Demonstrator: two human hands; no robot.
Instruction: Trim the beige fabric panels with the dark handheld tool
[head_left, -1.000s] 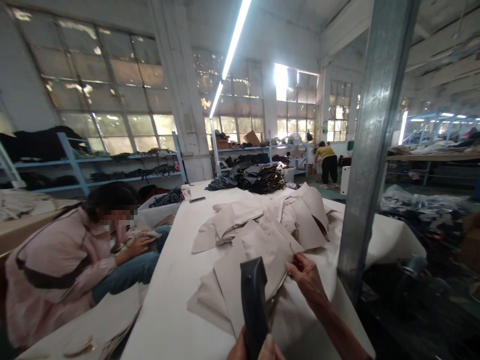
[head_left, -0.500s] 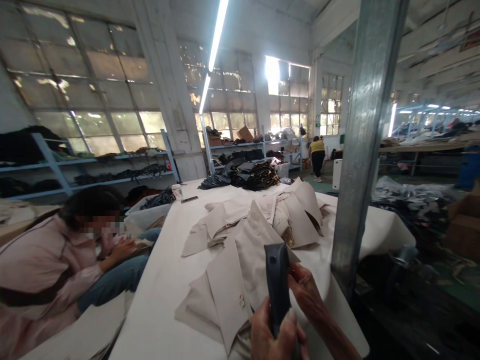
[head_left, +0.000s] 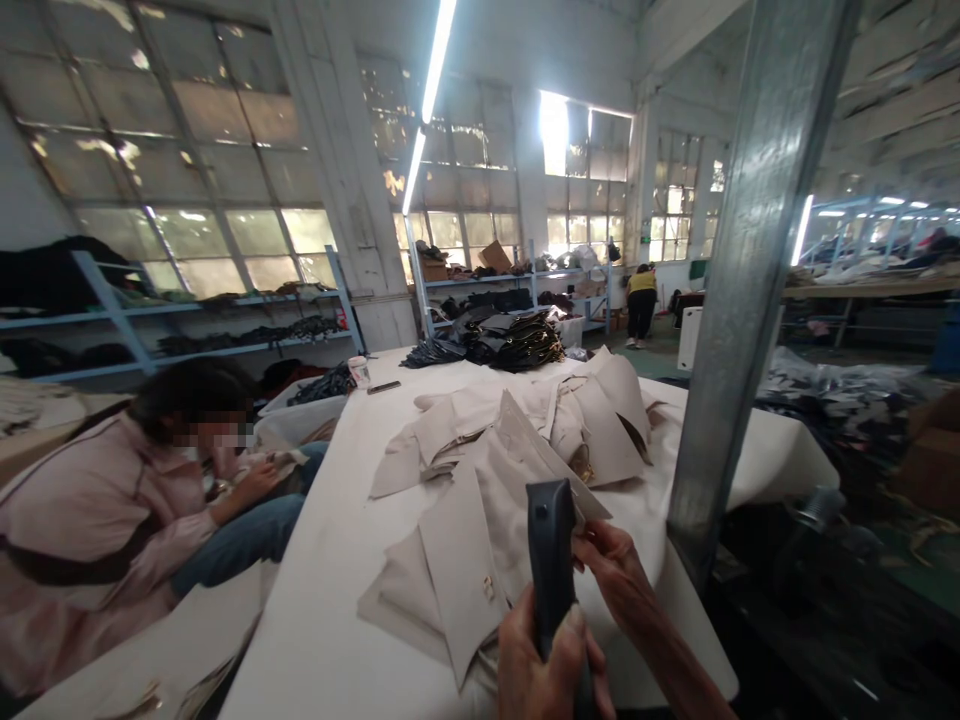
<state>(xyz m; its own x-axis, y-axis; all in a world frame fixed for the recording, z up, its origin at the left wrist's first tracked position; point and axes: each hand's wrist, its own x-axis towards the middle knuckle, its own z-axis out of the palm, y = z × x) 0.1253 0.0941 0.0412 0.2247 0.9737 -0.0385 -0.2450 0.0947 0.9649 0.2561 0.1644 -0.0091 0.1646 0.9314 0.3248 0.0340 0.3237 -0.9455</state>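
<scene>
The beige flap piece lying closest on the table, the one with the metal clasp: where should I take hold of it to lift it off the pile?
Probably by its pointed near corner, coming from the near-left side. The beige flap piece lies flat on top of the pile, and that tip overhangs the white table, so fingers could slip under. The left hand grips the dark tool; the right hand is by other fabric.

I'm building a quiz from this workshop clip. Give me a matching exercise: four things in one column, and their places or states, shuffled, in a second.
Things:
1. dark tool
2. beige fabric pieces
3. dark pile
4. cup

Places or states:
A. far end of the table
B. held upright in the left hand
C. left table edge
D. spread mid-table, touched by the right hand

Pairs: 1-B, 2-D, 3-A, 4-C
</scene>
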